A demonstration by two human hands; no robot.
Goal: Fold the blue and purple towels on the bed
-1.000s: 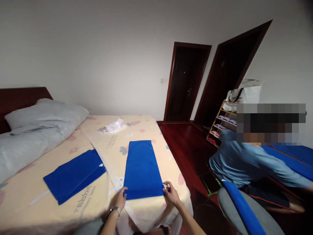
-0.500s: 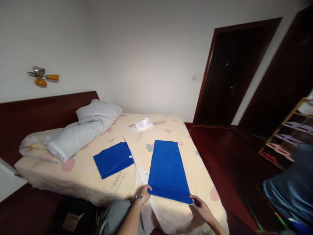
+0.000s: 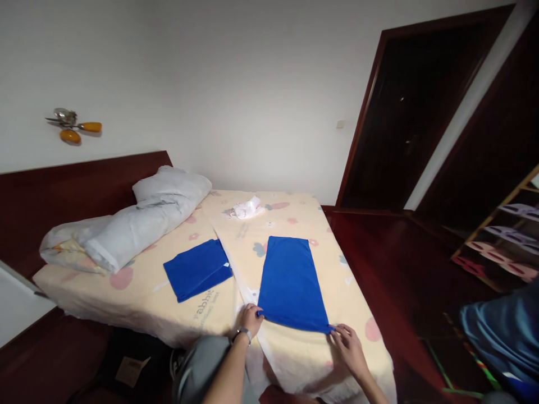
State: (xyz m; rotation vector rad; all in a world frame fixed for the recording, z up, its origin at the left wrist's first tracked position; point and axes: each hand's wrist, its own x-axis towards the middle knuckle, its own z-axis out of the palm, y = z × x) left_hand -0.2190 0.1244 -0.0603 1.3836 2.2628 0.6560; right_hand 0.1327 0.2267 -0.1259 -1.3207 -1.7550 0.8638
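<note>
On my remote feed: wide bed (image 3: 332, 292) in cream, flower-printed sheet. At right, tan-framed shoe rack (image 3: 519, 189) holding lilac, pink and red slippers (image 3: 499, 255). Near bed edge, long flat blue cloth (image 3: 290, 280); left of it, folded blue cloth (image 3: 196, 269). Farther back, crumpled white plastic bag (image 3: 247, 208), contents I can't tell. Left hand (image 3: 251, 320) and right hand (image 3: 348, 345) pinch long cloth's near corners.

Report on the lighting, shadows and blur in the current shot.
In the head view, the wall is brightest mid-frame, dimming toward the corners; the door is too dark for fine detail; a soft shadow lies beside the right hand; the folded blue cloth shows no glare; the blue shirt looks blurred.
</note>
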